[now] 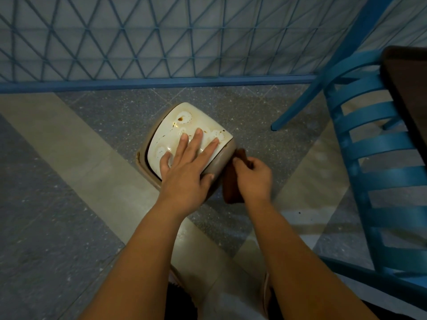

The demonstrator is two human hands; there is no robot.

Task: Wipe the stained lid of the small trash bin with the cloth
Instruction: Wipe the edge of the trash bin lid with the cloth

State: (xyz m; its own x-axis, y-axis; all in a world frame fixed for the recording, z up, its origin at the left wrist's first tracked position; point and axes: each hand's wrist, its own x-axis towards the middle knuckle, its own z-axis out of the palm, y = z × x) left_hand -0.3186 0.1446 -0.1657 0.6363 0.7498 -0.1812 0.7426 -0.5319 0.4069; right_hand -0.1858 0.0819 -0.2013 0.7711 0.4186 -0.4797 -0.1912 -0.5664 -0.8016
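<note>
Beside the lid point(178, 125), under the flat left hand point(184, 167), the right hand's point(254, 179) grip clamps the cloth point(231, 183).

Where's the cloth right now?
In the head view, the brown cloth hangs from the right hand, against the bin's right side, below the lid.

Cloth point(233, 179) right of lid point(184, 125)

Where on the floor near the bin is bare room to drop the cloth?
Bare floor lies left of the bin, and between bin and lattice wall. Crowded on the right: right hand grips the cloth against the bin, chair beyond. Left hand covers the lid.
</note>
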